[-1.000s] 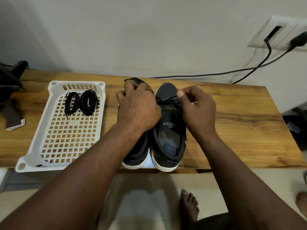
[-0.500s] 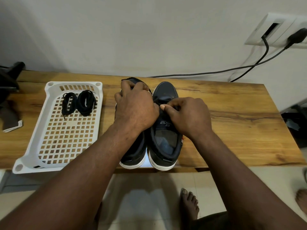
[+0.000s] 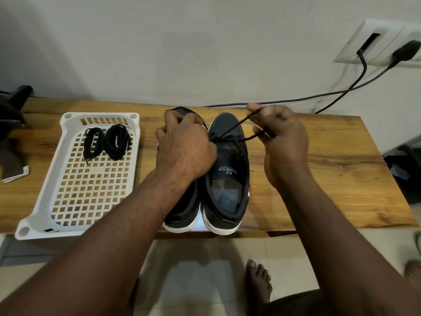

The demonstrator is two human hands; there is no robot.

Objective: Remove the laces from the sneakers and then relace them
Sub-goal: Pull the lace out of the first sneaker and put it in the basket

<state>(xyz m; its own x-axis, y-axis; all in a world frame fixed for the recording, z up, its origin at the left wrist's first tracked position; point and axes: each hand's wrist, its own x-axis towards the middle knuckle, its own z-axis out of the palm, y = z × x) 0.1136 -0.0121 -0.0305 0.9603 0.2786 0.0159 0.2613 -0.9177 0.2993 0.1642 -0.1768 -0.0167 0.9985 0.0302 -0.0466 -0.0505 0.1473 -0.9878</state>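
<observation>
Pulling the lace (image 3: 232,128), pinched in the right hand (image 3: 282,142), from the right sneaker (image 3: 227,179) on the worktop (image 3: 330,167) should go best drawn straight through its eyelets while the left hand (image 3: 184,147), gripping the left sneaker (image 3: 182,213), steadies the pair.

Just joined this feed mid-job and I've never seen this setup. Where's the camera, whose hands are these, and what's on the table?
There is no machine here. One camera worn on a person's head looks down at their two bare hands. The left hand grips the left sneaker. The right hand pinches a black lace that runs from the right sneaker. Both sneakers stand on the wooden table, beside a white basket that holds two bundled laces.
</observation>
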